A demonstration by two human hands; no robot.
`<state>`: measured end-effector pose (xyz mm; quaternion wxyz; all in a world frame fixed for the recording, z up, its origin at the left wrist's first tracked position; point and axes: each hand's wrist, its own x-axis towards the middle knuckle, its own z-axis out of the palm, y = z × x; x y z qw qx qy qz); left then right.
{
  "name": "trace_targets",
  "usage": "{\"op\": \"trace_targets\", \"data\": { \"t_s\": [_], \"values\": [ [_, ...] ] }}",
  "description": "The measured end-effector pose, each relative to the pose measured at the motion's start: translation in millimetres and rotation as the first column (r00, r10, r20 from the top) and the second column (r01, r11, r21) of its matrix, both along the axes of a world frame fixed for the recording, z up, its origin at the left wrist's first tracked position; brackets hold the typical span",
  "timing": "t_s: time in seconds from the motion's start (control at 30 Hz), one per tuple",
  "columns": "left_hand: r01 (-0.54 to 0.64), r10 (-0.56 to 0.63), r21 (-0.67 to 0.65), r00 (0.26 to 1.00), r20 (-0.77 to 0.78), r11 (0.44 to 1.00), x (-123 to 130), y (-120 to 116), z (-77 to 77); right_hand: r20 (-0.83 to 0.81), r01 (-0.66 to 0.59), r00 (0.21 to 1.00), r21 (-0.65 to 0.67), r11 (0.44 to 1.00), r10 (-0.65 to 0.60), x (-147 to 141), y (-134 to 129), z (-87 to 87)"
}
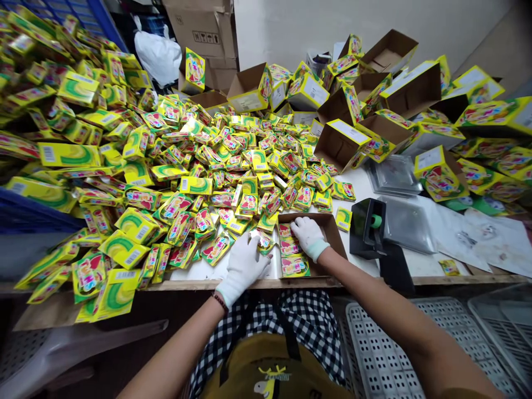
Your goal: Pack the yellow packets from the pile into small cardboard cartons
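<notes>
My left hand point(245, 260), in a white glove, is at the table's front edge with its fingers and thumb around a small yellow candy box point(265, 243). To its right, an open cardboard carton point(338, 235) lies at the edge, with small boxes point(291, 247) lined along its left side. My right hand point(308, 235), also gloved, reaches into this carton, fingers stretched over the upper boxes and touching them. The carton's right part shows bare brown cardboard. A large heap of small yellow, green and red boxes point(233, 149) spreads behind and left of my hands.
A black tape dispenser point(368, 227) stands right of the carton, near clear plastic trays point(405, 221). Several open display cartons point(341, 141) are piled at the back right. Blue crates point(37, 213) border the heap at left. Grey plastic baskets point(374, 343) sit below the table at right.
</notes>
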<state>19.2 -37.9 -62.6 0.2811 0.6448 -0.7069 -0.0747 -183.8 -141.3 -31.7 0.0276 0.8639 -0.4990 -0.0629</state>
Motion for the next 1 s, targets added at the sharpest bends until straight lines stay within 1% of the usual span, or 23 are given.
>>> {"op": "trace_targets", "data": {
  "t_s": [0.07,0.13,0.2,0.3,0.37,0.4,0.47,0.5,0.53,0.57,0.6,0.63,0.67,0.7,0.73,0.77,0.8,0.83,0.87,0.9,0.93,0.97,1.0],
  "values": [
    [-0.042,0.037,0.051,0.995,0.095,0.998,2,-11,-6.3,-0.034,-0.011,0.999,0.007,1.000,0.012,5,4,-0.7],
    [-0.073,0.065,0.052,0.986,0.155,0.996,-2,-19,-9.9,-0.051,-0.022,0.998,0.015,1.000,0.022,5,9,-1.8],
    [-0.084,0.076,0.042,0.982,0.171,0.996,-6,-22,-11.7,-0.062,-0.026,0.998,0.035,0.999,0.028,3,14,-3.3],
    [0.026,-0.031,0.044,0.993,0.111,0.999,-4,-20,-12.5,-0.065,-0.027,0.997,0.078,0.997,0.032,-3,16,-3.8],
    [0.118,-0.121,0.047,0.989,0.083,0.992,4,-13,-12.2,-0.053,-0.040,0.998,0.109,0.993,0.046,-8,14,-2.0],
    [0.138,-0.141,0.040,0.987,0.072,0.990,9,-8,-11.6,-0.036,-0.046,0.998,0.119,0.992,0.051,-10,13,-0.5],
    [0.070,-0.070,-0.002,0.997,-0.039,0.998,22,4,-8.8,0.082,-0.049,0.996,0.115,0.992,0.040,-14,13,3.9],
    [-0.005,0.002,-0.019,0.986,-0.168,1.000,27,10,-6.3,0.196,-0.044,0.980,0.096,0.994,0.025,-15,15,7.0],
    [-0.085,0.076,-0.012,0.937,-0.341,0.996,31,16,-3.1,0.342,-0.032,0.940,0.073,0.997,0.005,-15,18,10.9],
    [-0.147,0.136,0.022,0.838,-0.528,0.989,33,21,1.0,0.501,-0.011,0.865,0.065,0.998,-0.023,-14,23,16.0],
    [-0.169,0.173,0.073,0.705,-0.688,0.983,33,25,5.8,0.641,0.006,0.765,0.089,0.996,-0.062,-13,30,22.3],
    [-0.156,0.186,0.117,0.580,-0.793,0.981,30,27,11.2,0.735,0.006,0.667,0.159,0.987,-0.123,-10,37,29.9],
    [-0.142,0.184,0.130,0.493,-0.850,0.981,25,28,17.0,0.782,-0.014,0.586,0.275,0.961,-0.215,-8,45,38.6],
    [-0.139,0.160,0.106,0.477,-0.864,0.985,18,29,22.8,0.782,-0.057,0.527,0.422,0.905,-0.332,-5,54,48.1],
    [-0.130,0.105,0.041,0.535,-0.839,0.991,9,28,28.4,0.745,-0.116,0.490,0.570,0.814,-0.452,-3,61,57.7],
    [-0.098,0.018,-0.057,0.638,-0.770,0.994,-2,27,33.5,0.692,-0.181,0.469,0.683,0.707,-0.549,-2,66,67.0],
    [-0.022,-0.097,-0.169,0.744,-0.661,0.985,-13,26,37.8,0.651,-0.238,0.457,0.746,0.622,-0.606,-2,70,75.5],
    [0.087,-0.221,-0.266,0.818,-0.531,0.960,-24,25,41.1,0.641,-0.274,0.453,0.761,0.587,-0.619,-5,70,82.9],
    [0.196,-0.327,-0.330,0.851,-0.411,0.924,-34,25,43.1,0.658,-0.287,0.465,0.745,0.603,-0.592,-11,68,89.1],
    [0.270,-0.395,-0.365,0.858,-0.329,0.891,-43,26,43.9,0.680,-0.270,0.505,0.709,0.651,-0.531,-19,64,93.8],
    [0.294,-0.416,-0.386,0.864,-0.284,0.874,-50,27,43.3,0.682,-0.225,0.575,0.662,0.715,-0.451,-29,58,97.0],
    [0.292,-0.410,-0.393,0.875,-0.258,0.872,-56,30,41.6,0.645,-0.161,0.671,0.608,0.777,-0.366,-40,51,98.6],
    [0.294,-0.399,-0.385,0.887,-0.230,0.875,-60,33,39.0,0.555,-0.092,0.780,0.557,0.826,-0.288,-50,42,98.4]
  ]
}}
